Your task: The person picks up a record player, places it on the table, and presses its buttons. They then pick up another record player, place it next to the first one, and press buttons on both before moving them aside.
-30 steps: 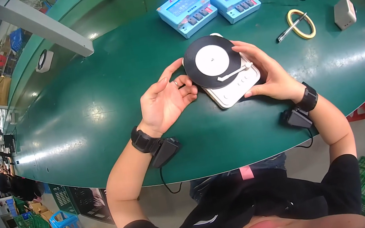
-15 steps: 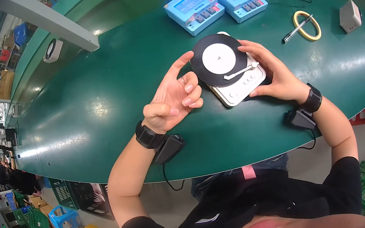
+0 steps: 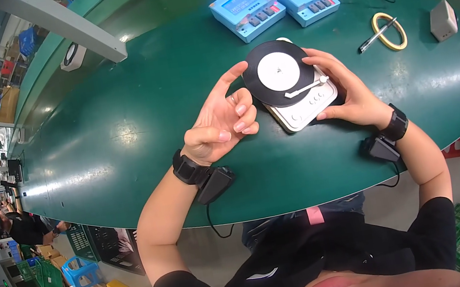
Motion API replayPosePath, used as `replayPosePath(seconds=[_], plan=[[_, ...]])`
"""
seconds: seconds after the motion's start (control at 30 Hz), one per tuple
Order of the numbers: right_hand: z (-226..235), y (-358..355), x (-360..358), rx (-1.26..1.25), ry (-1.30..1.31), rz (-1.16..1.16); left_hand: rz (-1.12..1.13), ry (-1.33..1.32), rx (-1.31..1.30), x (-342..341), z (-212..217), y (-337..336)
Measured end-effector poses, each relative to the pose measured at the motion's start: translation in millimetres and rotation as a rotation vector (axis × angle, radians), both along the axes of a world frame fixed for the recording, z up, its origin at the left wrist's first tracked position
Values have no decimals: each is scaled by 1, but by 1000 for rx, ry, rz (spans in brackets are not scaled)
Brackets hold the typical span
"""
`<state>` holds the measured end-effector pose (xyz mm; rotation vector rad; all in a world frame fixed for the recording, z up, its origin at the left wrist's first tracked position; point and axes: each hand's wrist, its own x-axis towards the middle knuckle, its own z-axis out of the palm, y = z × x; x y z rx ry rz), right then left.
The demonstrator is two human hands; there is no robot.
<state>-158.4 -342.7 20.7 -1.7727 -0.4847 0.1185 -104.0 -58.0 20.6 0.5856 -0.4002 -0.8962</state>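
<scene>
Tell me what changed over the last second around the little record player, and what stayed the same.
The left hand opened and drew back from the record player; now only its index fingertip reaches the black disc's edge. The right hand kept its hold on the player's right side. The two blue devices, yellow ring and pen on the green table stayed put.

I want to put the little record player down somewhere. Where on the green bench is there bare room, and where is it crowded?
The widest bare patch of the green bench lies left of the left hand, out to the grey beam. A smaller strip runs along the near edge between both wrists. It is crowded behind the record player: two blue meters, cables, the yellow ring and pen.
</scene>
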Motion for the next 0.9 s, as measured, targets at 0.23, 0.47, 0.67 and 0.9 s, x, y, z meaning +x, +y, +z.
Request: replayPosePath(seconds=[0.23,0.47,0.67,0.9], plan=[[-1,0,0,-2,2,1,-8,1,-11,-1,-1,0],[-2,0,0,-8,-21,0,-38,2,-38,0,-2,1],[-2,0,1,-13,-45,-7,-200,-12,-261,0,-8,3],[-2,-1,1,-19,-42,11,-374,-28,-389,0,-9,3]])
